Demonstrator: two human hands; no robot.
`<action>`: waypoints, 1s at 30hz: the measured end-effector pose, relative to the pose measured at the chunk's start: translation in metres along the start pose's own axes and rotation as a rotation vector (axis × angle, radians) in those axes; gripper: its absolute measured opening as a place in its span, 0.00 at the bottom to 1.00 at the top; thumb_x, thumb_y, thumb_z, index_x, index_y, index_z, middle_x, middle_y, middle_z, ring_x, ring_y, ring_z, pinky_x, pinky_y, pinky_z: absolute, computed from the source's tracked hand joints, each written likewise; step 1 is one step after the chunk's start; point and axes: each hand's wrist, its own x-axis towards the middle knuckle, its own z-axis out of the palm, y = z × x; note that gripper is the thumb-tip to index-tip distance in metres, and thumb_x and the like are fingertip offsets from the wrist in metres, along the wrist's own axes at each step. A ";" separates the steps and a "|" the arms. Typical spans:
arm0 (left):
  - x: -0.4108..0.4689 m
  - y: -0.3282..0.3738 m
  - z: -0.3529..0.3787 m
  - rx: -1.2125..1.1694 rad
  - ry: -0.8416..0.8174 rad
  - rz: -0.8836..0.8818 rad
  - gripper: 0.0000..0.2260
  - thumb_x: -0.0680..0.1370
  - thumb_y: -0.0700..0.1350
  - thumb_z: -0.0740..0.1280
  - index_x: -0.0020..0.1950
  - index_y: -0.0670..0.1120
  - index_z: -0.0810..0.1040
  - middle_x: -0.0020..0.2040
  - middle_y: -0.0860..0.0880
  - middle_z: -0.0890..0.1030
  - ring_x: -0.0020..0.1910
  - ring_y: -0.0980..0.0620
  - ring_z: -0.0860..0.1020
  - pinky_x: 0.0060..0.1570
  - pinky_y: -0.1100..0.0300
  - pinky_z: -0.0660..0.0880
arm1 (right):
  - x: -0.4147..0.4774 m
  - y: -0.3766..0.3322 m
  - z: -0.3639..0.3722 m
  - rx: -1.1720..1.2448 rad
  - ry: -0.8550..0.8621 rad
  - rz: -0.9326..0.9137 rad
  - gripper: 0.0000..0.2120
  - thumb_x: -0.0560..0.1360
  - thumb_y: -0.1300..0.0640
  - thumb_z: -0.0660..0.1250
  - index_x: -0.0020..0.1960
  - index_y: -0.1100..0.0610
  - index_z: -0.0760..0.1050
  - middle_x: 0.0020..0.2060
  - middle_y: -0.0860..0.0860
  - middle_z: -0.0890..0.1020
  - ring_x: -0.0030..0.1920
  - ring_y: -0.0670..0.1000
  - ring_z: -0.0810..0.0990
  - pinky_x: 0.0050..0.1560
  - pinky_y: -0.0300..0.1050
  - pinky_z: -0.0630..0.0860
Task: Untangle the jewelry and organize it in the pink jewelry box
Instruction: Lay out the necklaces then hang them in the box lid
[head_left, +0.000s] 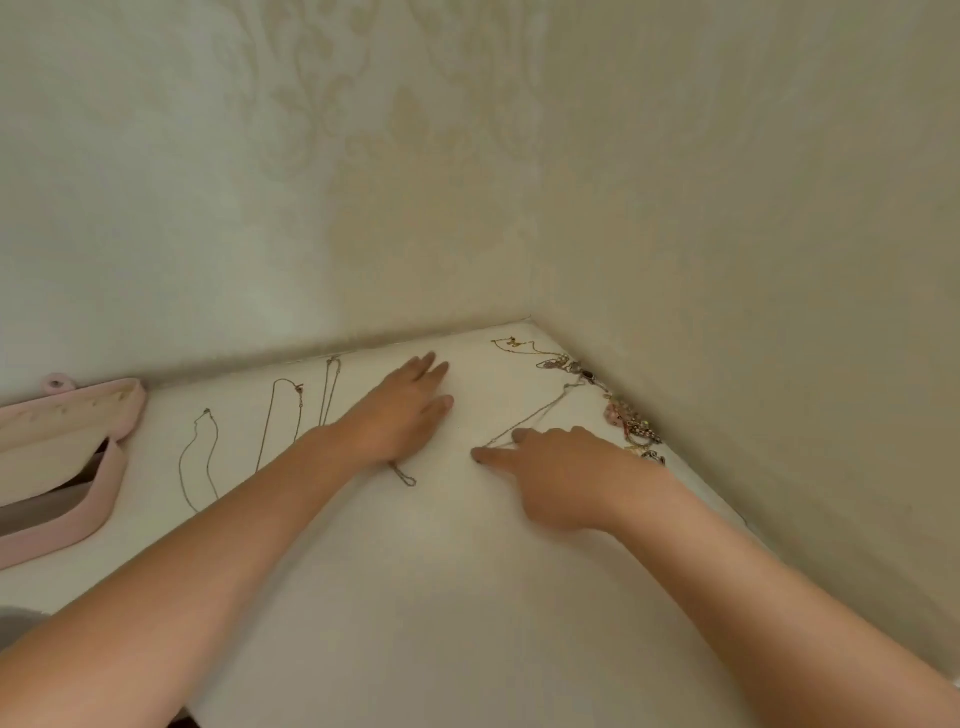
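Observation:
My left hand (402, 410) lies flat on the white table (415, 597), fingers straight, over one end of a thin chain (404, 475) that shows below its wrist. My right hand (561, 470) presses an outstretched index finger on the table and has a fine chain (540, 415) looped over its fingers; that chain runs up to a tangled heap of jewelry (631, 423) along the right wall. Three separated necklaces (200, 457) (283, 421) (331, 387) lie stretched out left of my left arm. The open pink jewelry box (111, 488) sits at the far left.
The table fills a corner between two patterned walls. A gold chain with a small pendant (514, 343) lies near the corner. More tangled pieces (569, 366) rest against the right wall.

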 end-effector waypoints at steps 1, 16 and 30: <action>-0.008 0.008 0.002 -0.004 0.041 0.084 0.24 0.83 0.49 0.52 0.78 0.46 0.53 0.79 0.49 0.49 0.77 0.52 0.47 0.72 0.63 0.45 | -0.002 -0.006 0.001 -0.044 -0.009 -0.019 0.30 0.77 0.60 0.50 0.76 0.42 0.48 0.74 0.56 0.59 0.69 0.60 0.64 0.71 0.56 0.56; -0.114 0.033 0.021 -0.121 -0.090 0.298 0.28 0.77 0.61 0.44 0.77 0.54 0.54 0.76 0.62 0.52 0.72 0.72 0.42 0.68 0.75 0.37 | 0.006 0.035 -0.025 0.425 0.205 -0.111 0.21 0.75 0.67 0.54 0.55 0.52 0.80 0.54 0.44 0.82 0.47 0.40 0.76 0.46 0.28 0.70; -0.161 0.035 0.010 -0.094 -0.219 0.319 0.26 0.75 0.67 0.46 0.73 0.69 0.50 0.76 0.63 0.41 0.70 0.72 0.35 0.66 0.75 0.33 | 0.035 0.065 -0.003 0.346 0.185 -0.034 0.25 0.74 0.69 0.53 0.60 0.48 0.77 0.59 0.47 0.76 0.60 0.48 0.73 0.62 0.41 0.69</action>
